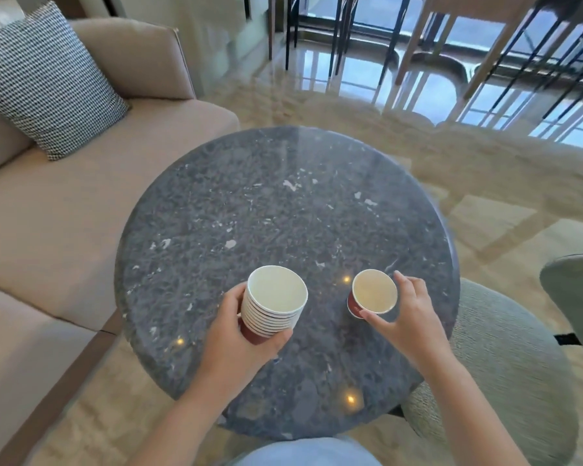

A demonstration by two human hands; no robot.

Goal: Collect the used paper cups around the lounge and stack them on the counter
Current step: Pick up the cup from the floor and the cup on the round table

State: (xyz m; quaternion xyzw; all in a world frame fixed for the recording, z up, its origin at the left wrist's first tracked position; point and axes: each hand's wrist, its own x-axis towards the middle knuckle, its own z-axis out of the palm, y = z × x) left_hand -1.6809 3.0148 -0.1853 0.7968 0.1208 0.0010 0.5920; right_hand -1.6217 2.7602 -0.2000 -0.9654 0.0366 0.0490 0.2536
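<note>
The left hand [239, 334] has its grip wrapped round a nested stack of red paper cups [273, 304] with white rims, over the near part of the round dark grey marble surface [283, 203]. Just beside it, the right hand [408, 314] has its grip pinched on the rim of a single red paper cup [372, 292]; whether that cup touches the surface cannot be told. A beige fabric sofa [64, 213] stands to the left

I count two hands: my left hand [241, 341] grips one stack of cups [271, 314], about nine rims, nested too tightly for a sure count, and my right hand [411, 314] pinches one single cup [372, 292]. Around them I count one round table [283, 203], one sofa [64, 210], one cushion [44, 79] and one green seat [505, 381].
</note>
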